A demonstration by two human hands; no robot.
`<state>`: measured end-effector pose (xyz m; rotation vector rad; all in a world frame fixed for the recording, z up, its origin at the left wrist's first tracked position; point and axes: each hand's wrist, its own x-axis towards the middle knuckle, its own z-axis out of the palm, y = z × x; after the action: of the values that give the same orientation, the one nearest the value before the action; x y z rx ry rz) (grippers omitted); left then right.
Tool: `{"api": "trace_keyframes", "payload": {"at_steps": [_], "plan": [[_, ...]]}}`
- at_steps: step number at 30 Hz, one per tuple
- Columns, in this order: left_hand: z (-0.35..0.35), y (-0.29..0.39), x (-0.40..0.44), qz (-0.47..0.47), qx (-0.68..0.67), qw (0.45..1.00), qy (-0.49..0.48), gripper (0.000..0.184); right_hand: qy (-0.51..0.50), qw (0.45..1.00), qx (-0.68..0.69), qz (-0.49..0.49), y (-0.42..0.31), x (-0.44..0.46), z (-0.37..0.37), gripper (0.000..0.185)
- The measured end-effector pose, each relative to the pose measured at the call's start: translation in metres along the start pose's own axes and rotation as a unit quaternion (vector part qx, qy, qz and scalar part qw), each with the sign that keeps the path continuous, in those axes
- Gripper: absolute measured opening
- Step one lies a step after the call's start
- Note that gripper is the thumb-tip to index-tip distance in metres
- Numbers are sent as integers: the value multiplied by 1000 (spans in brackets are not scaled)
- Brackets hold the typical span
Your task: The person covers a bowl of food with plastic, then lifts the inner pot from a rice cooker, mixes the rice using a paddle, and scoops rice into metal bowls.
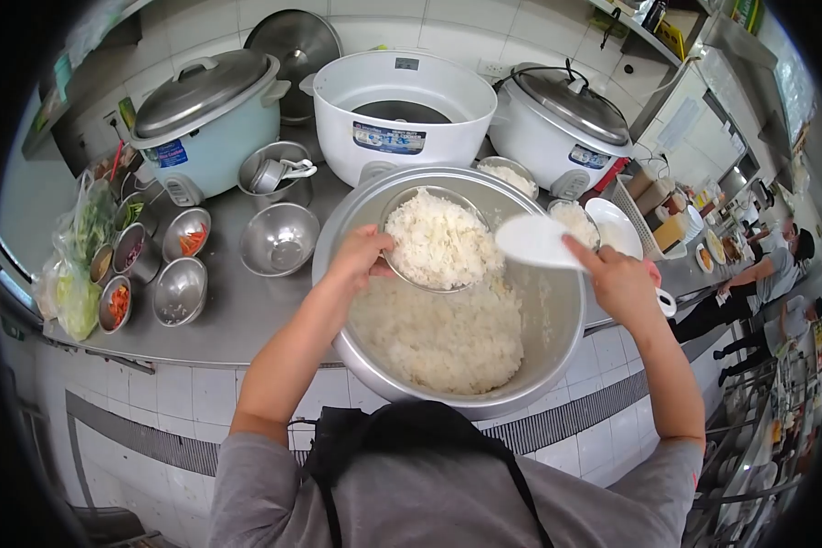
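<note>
My left hand point(363, 257) grips the rim of a metal bowl heaped with white rice point(438, 239), held over a large metal pot point(566, 320). Loose rice point(443, 342) covers the bottom of that pot. In my right hand point(616, 281) is a white rice paddle point(537, 242), its broad blade just right of the bowl and its handle end showing past the hand. The index finger lies along the paddle. Two more small bowls of rice point(509, 175) point(574, 222) stand behind the pot, toward the right.
An open white rice cooker point(405, 137) stands behind the pot, between two lidded cookers point(205, 123) point(571, 114). Empty metal bowls point(279, 239) and small bowls of cut vegetables point(190, 233) are at left, beside plastic bags point(78, 292). Two people point(767, 274) stand far right.
</note>
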<state>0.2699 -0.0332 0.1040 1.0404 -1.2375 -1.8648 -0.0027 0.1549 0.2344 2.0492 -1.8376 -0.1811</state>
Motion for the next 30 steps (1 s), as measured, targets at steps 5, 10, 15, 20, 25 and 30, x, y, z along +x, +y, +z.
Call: {"api": "trace_keyframes", "payload": {"at_steps": [5, 10, 15, 20, 25, 30], "plan": [[5, 7, -8, 3, -82, 996, 36, 21, 17, 986, 164, 35, -38, 15, 59, 59], [20, 11, -13, 24, -138, 990, 20, 22, 1, 922, 382, 70, -118, 51, 22, 53], [-17, 28, -42, 58, -162, 985, 31, 21, 88, 772, 624, 85, -82, 65, 32, 33], [-107, 42, -125, 155, -150, 965, 152, 26, 141, 711, 686, 61, -65, 57, 29, 32], [-203, -25, -198, 107, -144, 936, 303, 26, 47, 737, 660, 134, -55, 47, 54, 31], [-225, -91, -185, 7, -121, 905, 409, 23, 7, 743, 659, 119, -56, 60, 55, 33]]}}
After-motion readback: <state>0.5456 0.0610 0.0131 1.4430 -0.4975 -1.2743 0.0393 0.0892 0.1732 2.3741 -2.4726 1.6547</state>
